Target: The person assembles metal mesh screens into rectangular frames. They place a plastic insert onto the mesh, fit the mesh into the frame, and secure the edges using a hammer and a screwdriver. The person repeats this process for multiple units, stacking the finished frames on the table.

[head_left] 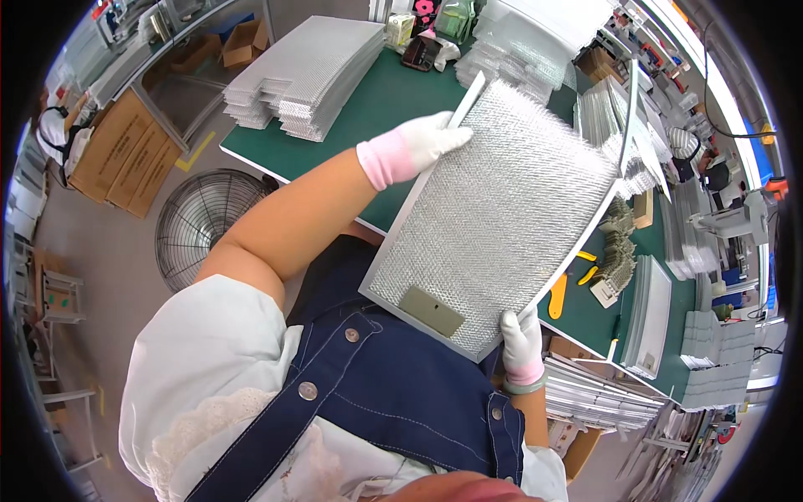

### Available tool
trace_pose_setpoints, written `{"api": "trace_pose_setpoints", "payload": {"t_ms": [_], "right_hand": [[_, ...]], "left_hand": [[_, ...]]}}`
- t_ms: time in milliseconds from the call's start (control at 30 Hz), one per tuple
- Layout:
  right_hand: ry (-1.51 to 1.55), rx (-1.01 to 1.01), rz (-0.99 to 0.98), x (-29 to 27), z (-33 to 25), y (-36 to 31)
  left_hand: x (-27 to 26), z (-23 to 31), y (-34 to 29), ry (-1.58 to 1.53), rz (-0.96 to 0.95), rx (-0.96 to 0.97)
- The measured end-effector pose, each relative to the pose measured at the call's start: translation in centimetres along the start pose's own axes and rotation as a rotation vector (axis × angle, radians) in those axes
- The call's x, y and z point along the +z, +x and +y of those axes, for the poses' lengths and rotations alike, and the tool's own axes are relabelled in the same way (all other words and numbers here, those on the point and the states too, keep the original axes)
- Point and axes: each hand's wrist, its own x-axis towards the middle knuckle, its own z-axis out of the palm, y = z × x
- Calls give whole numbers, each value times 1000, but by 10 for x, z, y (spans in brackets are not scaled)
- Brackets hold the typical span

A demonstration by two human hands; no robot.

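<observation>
I hold a rectangular metal mesh filter panel (502,209) with a silver frame and a small grey plate near its lower edge, tilted above the green table (368,100). My left hand (427,138), in a white glove with a pink cuff, grips the panel's upper left edge. My right hand (523,335), also gloved in white, grips its lower right corner close to my body.
Stacks of mesh sheets (309,71) lie at the table's far left, and more framed panels (648,314) are stacked at the right. Yellow-handled tools (559,294) rest on the table. A floor fan (205,222) and cardboard boxes (125,151) stand at the left.
</observation>
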Motion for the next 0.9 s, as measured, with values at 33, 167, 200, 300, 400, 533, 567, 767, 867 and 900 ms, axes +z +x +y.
{"api": "trace_pose_setpoints", "payload": {"t_ms": [33, 167, 200, 300, 400, 533, 567, 767, 867, 900], "right_hand": [[-19, 18, -7, 1, -1, 0], [-22, -15, -26, 6, -3, -1], [21, -20, -39, 6, -4, 1], [-1, -35, -35, 5, -2, -6], [-71, -93, -4, 11, -5, -8], [-124, -109, -3, 14, -12, -10], [-131, -116, -5, 17, -16, -10], [-276, -207, 56, 24, -22, -15], [-346, -169, 31, 18, -33, -18], [-360, -150, 21, 14, -35, -20]], "left_hand": [[0, 5, 2, 1, 38, -11], [7, 37, 5, 170, 155, 17], [2, 42, 7, 179, 94, 62], [8, 41, 8, 143, 124, 168], [11, 51, 4, -25, 104, 85], [27, 62, -5, 75, 265, 69], [27, 65, -7, 38, 236, 74], [40, 71, -16, 440, 535, -6], [33, 55, -24, 448, 599, 128], [31, 45, -26, 461, 575, 239]]}}
